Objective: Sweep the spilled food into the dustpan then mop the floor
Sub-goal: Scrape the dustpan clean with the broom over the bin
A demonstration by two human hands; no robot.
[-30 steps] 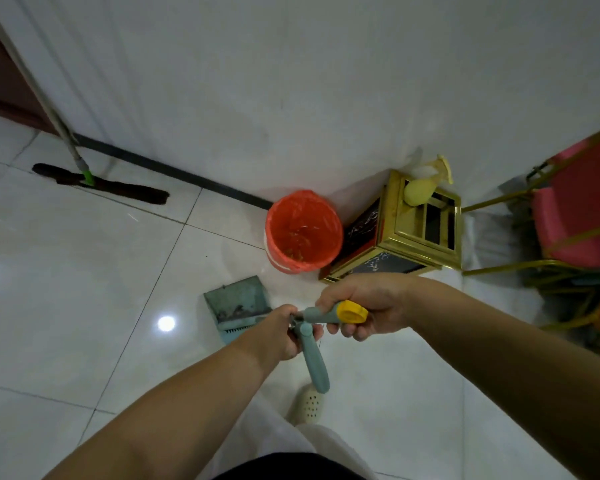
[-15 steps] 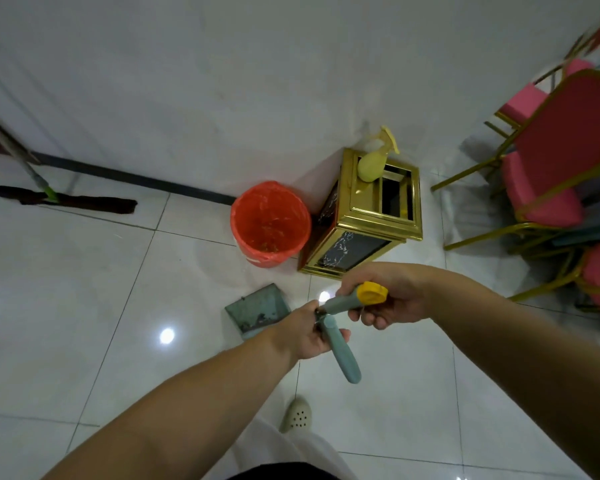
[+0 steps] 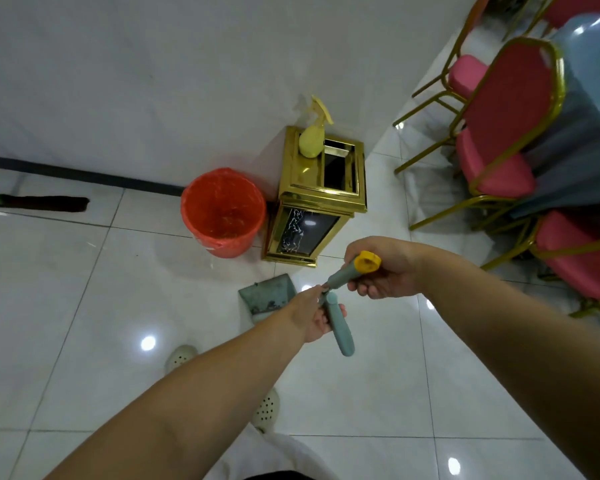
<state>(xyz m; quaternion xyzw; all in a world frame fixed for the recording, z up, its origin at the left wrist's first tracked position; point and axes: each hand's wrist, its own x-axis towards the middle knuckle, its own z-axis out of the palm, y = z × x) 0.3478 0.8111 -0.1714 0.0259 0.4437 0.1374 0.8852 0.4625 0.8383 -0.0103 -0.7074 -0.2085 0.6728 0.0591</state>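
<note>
While both forearms reach forward from the bottom of the view, the left hand [image 3: 314, 317] curls round a grey-green handle [image 3: 340, 329] whose free end points back toward the person and slightly right, its long axis running near to far. Just beyond it, the right hand [image 3: 383, 270] grips a second grey-green handle with a yellow cap [image 3: 368, 262]; this one slants from the cap at upper right down to the left, where the two handles meet between the hands. Past the left hand's knuckles, the dustpan [image 3: 265, 294] lies low over the white tiled floor [image 3: 66, 306], its open mouth facing away toward the wall; whether it touches the tiles cannot be told. Farther on stands an orange bin [image 3: 224, 211] lined with a bag, and just beside it on the right a gold-framed waste bin [image 3: 321, 199] with a yellow spray bottle [image 3: 312, 140] on top. At far left, a dark mop head [image 3: 45, 203] lies along the skirting. Red chairs with gold frames [image 3: 506, 126] stand at the right. No writing can be read anywhere.
</note>
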